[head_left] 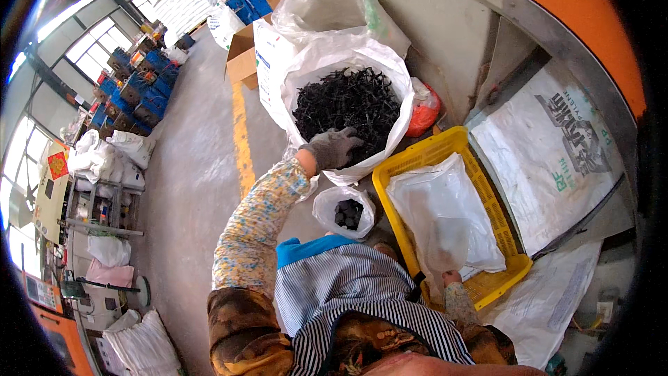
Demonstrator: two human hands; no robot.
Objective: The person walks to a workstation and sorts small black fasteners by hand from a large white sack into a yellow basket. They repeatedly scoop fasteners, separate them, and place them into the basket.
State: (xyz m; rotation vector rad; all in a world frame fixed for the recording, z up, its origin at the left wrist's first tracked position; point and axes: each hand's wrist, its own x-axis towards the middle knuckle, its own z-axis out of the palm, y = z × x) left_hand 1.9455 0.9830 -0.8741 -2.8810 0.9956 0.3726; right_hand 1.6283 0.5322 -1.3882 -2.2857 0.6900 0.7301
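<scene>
My left hand (pixel 334 147), in a grey glove, reaches over the near rim of a large white bag (pixel 284 90). Its fingers lie stretched out on a heap of thin black plastic scraps (pixel 348 101) that fills the bag; the fingertips are partly lost against the dark pieces. At the lower right, the fingers of my right hand (pixel 452 278) are closed on the near end of a translucent, scoop-shaped plastic piece (pixel 447 242). That piece is over a yellow plastic crate (pixel 394 214) lined with a white sack (pixel 467 191).
A small white bag (pixel 321 210) with dark round pieces (pixel 348 214) stands between my body and the large bag. Beside the large bag are a red bag (pixel 423 108) and a cardboard box (pixel 242 56). The machine (pixel 445 17) borders the right; a yellow floor line (pixel 240 136) runs left.
</scene>
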